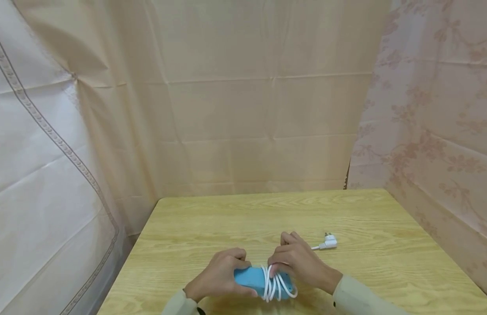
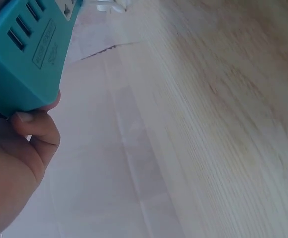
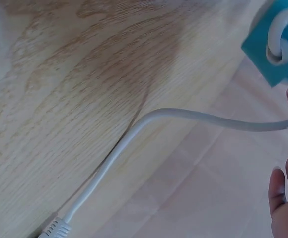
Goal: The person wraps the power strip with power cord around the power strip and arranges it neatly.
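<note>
The left hand [image 1: 224, 274] has its grip clamped on the blue power strip [image 1: 248, 278], toward the near part of the surface [image 1: 180, 236]; the right hand [image 1: 297, 263] pinches the white cord [image 1: 268, 286]. Slack could let loops slide off the end. Count: two hands, one strip, one cord, one plug [image 1: 329, 241].

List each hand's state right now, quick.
Left hand: closed, holding one end of the blue power strip.
Right hand: closed, pinching the white cord at the wrapped end.
</note>
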Available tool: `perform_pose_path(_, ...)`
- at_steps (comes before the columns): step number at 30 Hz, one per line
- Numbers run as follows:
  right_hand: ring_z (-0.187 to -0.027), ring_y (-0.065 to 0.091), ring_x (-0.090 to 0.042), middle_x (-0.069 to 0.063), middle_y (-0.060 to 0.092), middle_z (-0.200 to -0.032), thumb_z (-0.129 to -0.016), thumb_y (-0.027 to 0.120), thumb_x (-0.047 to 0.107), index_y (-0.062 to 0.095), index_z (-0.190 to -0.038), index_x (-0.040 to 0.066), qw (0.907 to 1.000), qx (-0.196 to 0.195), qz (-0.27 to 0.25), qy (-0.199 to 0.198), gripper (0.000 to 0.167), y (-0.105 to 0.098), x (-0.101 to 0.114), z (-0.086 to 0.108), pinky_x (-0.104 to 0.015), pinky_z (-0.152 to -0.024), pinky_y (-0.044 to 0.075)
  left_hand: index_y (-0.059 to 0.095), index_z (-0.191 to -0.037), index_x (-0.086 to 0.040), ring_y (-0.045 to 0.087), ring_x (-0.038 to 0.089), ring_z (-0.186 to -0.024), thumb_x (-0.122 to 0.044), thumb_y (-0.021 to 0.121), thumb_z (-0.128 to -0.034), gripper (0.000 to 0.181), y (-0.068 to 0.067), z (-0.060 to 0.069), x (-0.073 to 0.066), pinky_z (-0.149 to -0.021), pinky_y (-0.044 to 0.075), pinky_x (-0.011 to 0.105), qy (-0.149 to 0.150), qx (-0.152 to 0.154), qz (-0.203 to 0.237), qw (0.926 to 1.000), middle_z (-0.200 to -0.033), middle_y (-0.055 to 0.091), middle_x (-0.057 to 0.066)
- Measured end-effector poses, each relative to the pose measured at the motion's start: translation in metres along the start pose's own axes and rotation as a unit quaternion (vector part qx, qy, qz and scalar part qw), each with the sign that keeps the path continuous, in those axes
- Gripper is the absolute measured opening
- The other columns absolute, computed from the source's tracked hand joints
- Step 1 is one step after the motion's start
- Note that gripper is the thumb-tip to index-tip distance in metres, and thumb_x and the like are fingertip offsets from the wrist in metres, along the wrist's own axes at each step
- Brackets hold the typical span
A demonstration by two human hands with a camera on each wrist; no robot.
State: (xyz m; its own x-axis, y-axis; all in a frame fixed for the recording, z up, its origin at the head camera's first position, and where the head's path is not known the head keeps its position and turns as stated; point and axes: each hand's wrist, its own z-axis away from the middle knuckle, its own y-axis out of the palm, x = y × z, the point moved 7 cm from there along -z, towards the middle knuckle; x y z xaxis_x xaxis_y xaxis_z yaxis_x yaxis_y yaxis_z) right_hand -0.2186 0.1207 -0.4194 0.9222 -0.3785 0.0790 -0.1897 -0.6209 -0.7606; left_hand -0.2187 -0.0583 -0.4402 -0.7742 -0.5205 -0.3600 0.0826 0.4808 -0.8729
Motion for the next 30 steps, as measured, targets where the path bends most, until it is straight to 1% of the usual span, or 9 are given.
perform_pose_path(3,-0.075,0.029,-0.003,0.028,0.069,-0.089,-0.088,0.075,0.040,0.081,-0.094,0.031,0.9999,0.007,-0.008,0.004,0.012,0.000,-0.001,0.001,-0.021,-0.071,0.023,0.082,-0.102,-0.017,0.032,-0.004,-0.067,-0.062,0.083,-0.0788,0.051,0.003,-0.002,-0.002,-0.057,0.031,0.011,0.008,0.015,0.006,0.9998,-0.080,0.035,-0.016)
perform_pose_path(5,-0.076,0.030,-0.003,0.028,0.070,-0.090,-0.089,0.074,0.038,0.080,-0.095,0.032,0.9999,0.010,-0.010,0.004,0.011,0.000,-0.002,0.001,-0.021,-0.071,0.024,0.082,-0.104,-0.018,0.031,-0.004,-0.066,-0.061,0.083,-0.0794,0.050,0.005,-0.003,-0.003,-0.057,0.030,0.012,0.016,0.022,0.018,0.9995,-0.079,0.035,-0.015)
perform_pose_path(9,-0.075,0.029,-0.001,0.028,0.071,-0.094,-0.091,0.073,0.034,0.080,-0.099,0.034,0.9994,0.014,-0.030,0.009,0.011,0.000,-0.005,0.002,-0.021,-0.071,0.024,0.082,-0.106,-0.021,0.031,-0.004,-0.066,-0.060,0.083,-0.0794,0.047,0.005,-0.005,-0.007,-0.058,0.031,0.012,0.033,0.021,0.045,0.9982,-0.078,0.036,-0.015)
perform_pose_path(13,-0.074,0.029,0.000,0.029,0.072,-0.098,-0.092,0.072,0.030,0.080,-0.103,0.035,0.9982,0.017,-0.054,0.018,0.014,0.000,-0.007,0.002,-0.019,-0.070,0.026,0.081,-0.109,-0.020,0.033,-0.004,-0.068,-0.058,0.085,-0.0785,0.048,0.004,-0.005,-0.005,-0.060,0.033,0.012,0.027,0.018,0.082,0.9961,-0.079,0.038,-0.015)
perform_pose_path(17,-0.074,0.029,0.000,0.028,0.072,-0.101,-0.093,0.072,0.024,0.080,-0.106,0.034,0.9963,0.021,-0.080,0.024,0.019,0.003,-0.008,0.003,-0.019,-0.069,0.028,0.081,-0.112,-0.020,0.036,-0.003,-0.069,-0.053,0.087,-0.0785,0.048,0.005,-0.003,-0.003,-0.061,0.034,0.013,0.016,0.016,0.130,0.9912,-0.080,0.040,-0.015)
perform_pose_path(19,-0.073,0.029,0.001,0.027,0.072,-0.102,-0.094,0.072,0.021,0.080,-0.108,0.033,0.9945,0.023,-0.098,0.028,0.021,0.005,-0.008,0.004,-0.019,-0.067,0.029,0.080,-0.113,-0.021,0.038,-0.003,-0.071,-0.051,0.087,-0.0792,0.046,0.005,-0.002,-0.002,-0.063,0.036,0.013,0.016,0.012,0.146,0.9890,-0.081,0.042,-0.015)
perform_pose_path(25,-0.073,0.029,0.002,0.029,0.071,-0.104,-0.096,0.070,0.018,0.079,-0.111,0.032,0.9881,0.043,-0.141,0.044,0.022,0.011,-0.009,0.007,-0.018,-0.065,0.030,0.080,-0.114,-0.023,0.042,-0.002,-0.074,-0.048,0.088,-0.0796,0.043,0.005,-0.001,-0.004,-0.065,0.040,0.015,0.032,0.000,0.164,0.9859,-0.083,0.045,-0.015)
perform_pose_path(30,-0.074,0.031,0.002,0.029,0.070,-0.100,-0.098,0.067,0.017,0.079,-0.113,0.032,0.9780,0.059,-0.190,0.063,0.024,0.014,-0.012,0.008,-0.019,-0.064,0.033,0.079,-0.114,-0.024,0.045,0.000,-0.075,-0.043,0.090,-0.0794,0.041,0.004,-0.001,-0.006,-0.065,0.044,0.016,0.042,-0.006,0.195,0.9798,-0.084,0.049,-0.012)
